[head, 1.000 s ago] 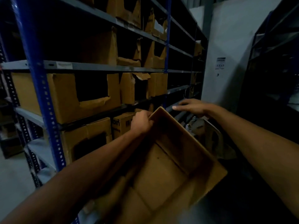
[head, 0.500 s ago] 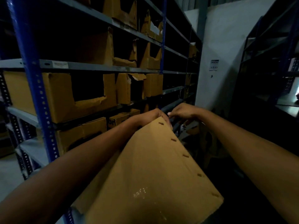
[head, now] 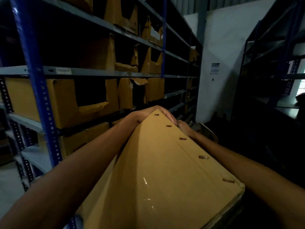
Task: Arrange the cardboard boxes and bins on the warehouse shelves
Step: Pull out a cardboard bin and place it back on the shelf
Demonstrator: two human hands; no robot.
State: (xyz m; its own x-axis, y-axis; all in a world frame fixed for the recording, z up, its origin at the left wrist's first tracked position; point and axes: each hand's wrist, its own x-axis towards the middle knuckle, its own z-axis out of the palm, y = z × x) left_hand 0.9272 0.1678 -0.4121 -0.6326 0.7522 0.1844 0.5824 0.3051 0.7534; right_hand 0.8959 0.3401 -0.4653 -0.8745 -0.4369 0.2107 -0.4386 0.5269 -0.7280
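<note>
A large brown cardboard box (head: 161, 171) fills the lower middle of the head view, tilted with a stapled seam facing me and one corner pointing away. My left hand (head: 148, 113) wraps over that far corner from the left. My right hand (head: 183, 128) grips the box's right side just below the corner, partly hidden behind the cardboard. The box hangs in the aisle beside the blue shelving rack (head: 38, 90), level with its lower shelves.
Cut-front cardboard bins (head: 64, 101) line the rack's shelves on the left, with more above (head: 122, 12). A white wall (head: 219, 60) closes the aisle end. A dark rack (head: 272, 66) stands on the right. Cardboard lies on the floor (head: 209, 133) ahead.
The box has turned over: a second ago its open inside faced me, now its closed stapled side does. My right hand came from a far shelf onto the box. The box rose closer.
</note>
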